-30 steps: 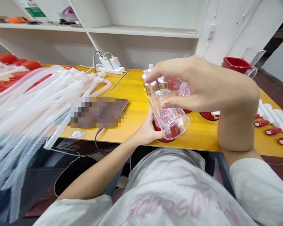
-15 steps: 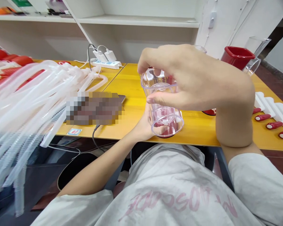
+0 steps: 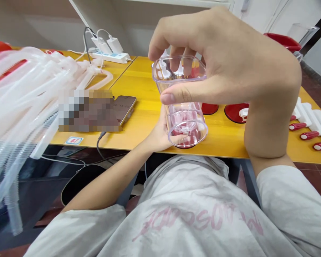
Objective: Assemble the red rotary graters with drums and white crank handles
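A clear plastic container (image 3: 186,115) with a wide rim and a narrower lower part stands tilted in front of me at the table edge. My right hand (image 3: 214,60) is closed over its upper part, thumb on the near side and fingers curled round the far rim. Low at its far side, my left hand (image 3: 159,135) is wrapped round a dark red base (image 3: 188,145), seen partly through the clear wall. Some left fingers are hidden behind the plastic. Beyond my right wrist lie red round bases (image 3: 234,113), one with a white fitting.
Translucent ribbed hoses (image 3: 26,103) pile up at left and hang over the table edge. A phone (image 3: 125,107) lies near them; a power strip (image 3: 113,57) with chargers is behind. At right are red-and-white handles (image 3: 309,134) and a red container (image 3: 286,41).
My view has shifted, so the table sits higher in the picture. My right hand and the upper end of the clear container have risen; my left hand keeps its hold low down.
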`<state>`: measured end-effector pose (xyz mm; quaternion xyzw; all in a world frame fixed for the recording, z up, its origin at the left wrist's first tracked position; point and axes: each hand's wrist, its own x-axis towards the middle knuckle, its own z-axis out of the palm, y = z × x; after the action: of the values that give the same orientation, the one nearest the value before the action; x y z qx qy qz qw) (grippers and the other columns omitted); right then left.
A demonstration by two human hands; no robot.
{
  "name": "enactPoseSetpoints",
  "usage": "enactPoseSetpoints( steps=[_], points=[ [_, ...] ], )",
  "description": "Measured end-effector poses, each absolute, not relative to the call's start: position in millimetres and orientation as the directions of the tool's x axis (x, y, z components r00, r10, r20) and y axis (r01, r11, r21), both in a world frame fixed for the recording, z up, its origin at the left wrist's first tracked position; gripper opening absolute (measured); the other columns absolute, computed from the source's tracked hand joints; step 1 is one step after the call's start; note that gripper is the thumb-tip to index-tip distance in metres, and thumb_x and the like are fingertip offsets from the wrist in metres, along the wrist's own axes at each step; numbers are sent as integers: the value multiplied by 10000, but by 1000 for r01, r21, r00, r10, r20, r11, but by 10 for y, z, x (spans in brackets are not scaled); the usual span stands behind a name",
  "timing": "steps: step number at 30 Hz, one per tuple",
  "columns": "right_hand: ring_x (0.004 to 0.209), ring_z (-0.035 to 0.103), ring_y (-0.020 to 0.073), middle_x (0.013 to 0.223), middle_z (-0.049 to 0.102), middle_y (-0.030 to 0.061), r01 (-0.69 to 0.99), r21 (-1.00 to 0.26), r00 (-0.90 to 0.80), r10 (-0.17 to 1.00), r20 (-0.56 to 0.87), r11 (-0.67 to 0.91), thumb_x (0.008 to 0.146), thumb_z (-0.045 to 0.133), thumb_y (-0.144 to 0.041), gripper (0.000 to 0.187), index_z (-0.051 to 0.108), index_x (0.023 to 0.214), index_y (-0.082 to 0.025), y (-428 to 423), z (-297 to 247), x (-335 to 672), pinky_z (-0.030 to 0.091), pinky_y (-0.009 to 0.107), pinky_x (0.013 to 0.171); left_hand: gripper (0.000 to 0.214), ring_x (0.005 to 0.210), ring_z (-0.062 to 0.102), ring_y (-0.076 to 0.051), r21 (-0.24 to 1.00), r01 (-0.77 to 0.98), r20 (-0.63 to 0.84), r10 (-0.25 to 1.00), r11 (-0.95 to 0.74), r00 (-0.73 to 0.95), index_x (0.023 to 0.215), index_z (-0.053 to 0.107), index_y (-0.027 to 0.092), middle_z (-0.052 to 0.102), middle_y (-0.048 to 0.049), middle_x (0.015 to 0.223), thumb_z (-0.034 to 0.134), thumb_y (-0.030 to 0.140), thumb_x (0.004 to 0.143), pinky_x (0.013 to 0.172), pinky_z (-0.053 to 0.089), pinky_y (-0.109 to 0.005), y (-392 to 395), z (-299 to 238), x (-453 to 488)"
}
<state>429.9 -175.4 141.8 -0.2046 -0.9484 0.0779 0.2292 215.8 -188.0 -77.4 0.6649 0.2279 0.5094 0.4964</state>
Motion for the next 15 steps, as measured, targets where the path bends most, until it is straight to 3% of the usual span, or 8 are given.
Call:
enactPoseSetpoints(
  steps=[4, 7, 10, 15],
  points=[
    [1186, 843, 287, 1235, 848, -2, 360, -230, -807, 425, 410, 904, 1011, 930, -651, 434, 813, 1254, -311, -1694, 1395, 4277, 733, 375, 1109, 1269, 1567, 714, -545, 864, -124, 502, 819, -487, 278, 1675, 541, 252, 680, -272, 1728, 1164, 673, 654, 1344, 596, -728, -1819, -884, 2122],
    [1196, 825, 296, 1267, 825, 26, 370, -186, -806, 414, 423, 910, 1081, 845, -668, 508, 799, 1375, -256, -1610, 1354, 4260, 679, 492, 1220, 1252, 1660, 627, -552, 846, -43, 529, 828, -531, 186, 1647, 602, 268, 650, -249, 1766, 1159, 738, 629, 1427, 505, -734, -1762, -1003, 2046],
    [1193, 814, 284, 1270, 824, 46, 363, -194, -797, 412, 442, 911, 1137, 760, -729, 569, 802, 1401, -227, -1511, 1311, 4238, 636, 498, 1251, 1202, 1649, 635, -525, 841, -12, 535, 827, -541, 175, 1628, 621, 268, 673, -227, 1733, 1127, 780, 665, 1443, 479, -727, -1725, -1068, 2008],
    [1206, 811, 294, 1295, 826, 61, 351, -239, -786, 424, 450, 905, 1126, 802, -707, 575, 794, 1411, -208, -1471, 1289, 4226, 639, 512, 1248, 1125, 1605, 674, -501, 837, -7, 539, 821, -547, 190, 1604, 627, 246, 695, -227, 1708, 1090, 781, 729, 1427, 488, -734, -1720, -1068, 2020]
  ],
)
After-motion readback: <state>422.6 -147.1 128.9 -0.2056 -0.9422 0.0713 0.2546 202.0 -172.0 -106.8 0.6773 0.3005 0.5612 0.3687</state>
